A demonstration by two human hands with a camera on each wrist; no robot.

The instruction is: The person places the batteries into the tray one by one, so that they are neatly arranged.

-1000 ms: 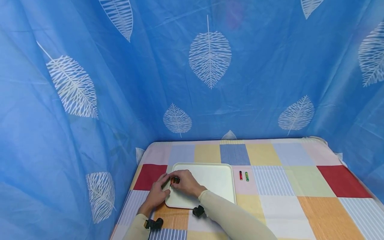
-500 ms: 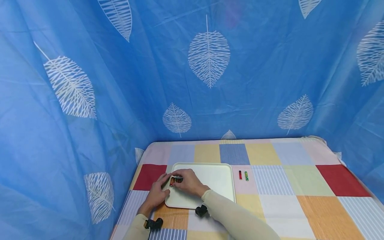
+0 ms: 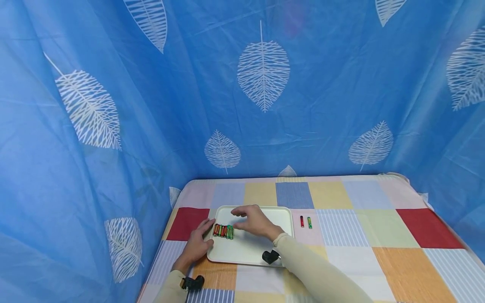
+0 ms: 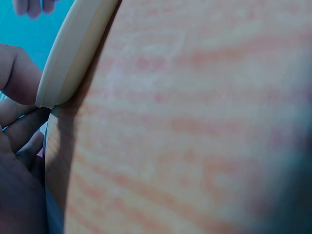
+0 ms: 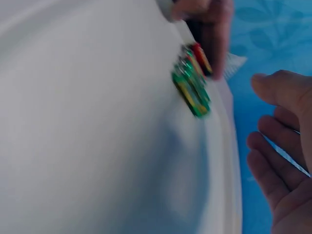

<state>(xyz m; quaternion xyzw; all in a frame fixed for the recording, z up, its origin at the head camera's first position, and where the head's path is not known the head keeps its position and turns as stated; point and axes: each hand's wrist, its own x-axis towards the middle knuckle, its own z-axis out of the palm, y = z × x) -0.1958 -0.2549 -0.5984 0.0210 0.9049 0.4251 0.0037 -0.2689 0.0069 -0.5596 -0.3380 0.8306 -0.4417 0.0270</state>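
A row of several red and green batteries [image 3: 223, 231] lies side by side at the left end of the cream tray [image 3: 248, 251]. My left hand [image 3: 197, 245] rests at the tray's left edge, fingers extended along it, its thumb [image 4: 23, 80] touching the rim in the left wrist view. Just right of the row, above the tray, my right hand [image 3: 258, 221] holds nothing. Its fingers are spread and slightly bent in the right wrist view, apart from the batteries [image 5: 192, 90], which look blurred there.
To the right of the tray, a red battery [image 3: 302, 221] and a green battery [image 3: 310, 223] lie on the patchwork tablecloth [image 3: 348, 269]. A blue curtain [image 3: 322, 105] with white leaf prints hangs behind the table and along its left side.
My right hand has let go of the batteries and moved right, uncovering the row. The left hand stays at the tray's edge.
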